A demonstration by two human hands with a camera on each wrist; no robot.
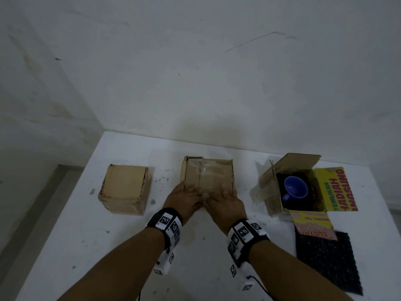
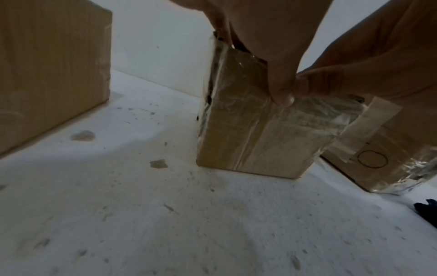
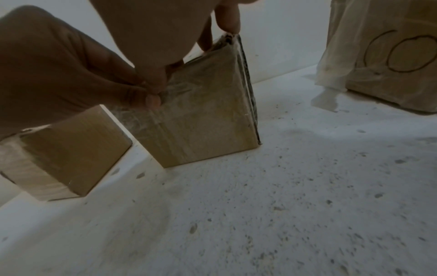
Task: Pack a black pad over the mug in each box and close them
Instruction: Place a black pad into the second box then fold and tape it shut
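Both hands are pressed on the closed middle box [image 1: 208,172]: the left hand [image 1: 184,199] and right hand [image 1: 225,200] are laid with fingers spread flat on top, thumbs against its front. The mug [image 1: 296,189] is seen in the open box [image 1: 271,192], the black pad [image 1: 327,257] beside it on the table [image 1: 108,246].

White table [image 1: 121,246], top pocked with grey specks and chips, set against white wall [image 1: 195,72]. Three cardboard boxes in row along far side, well apart: plain left box [image 1: 124,189], taped middle box [image 1: 208,174], open right box [image 1: 269,187] with printed yellow flaps [image 1: 335,190] splayed out low. Black pad [image 1: 329,263] lies flat at near right, just in front of right box, one flap overlapping its far edge.
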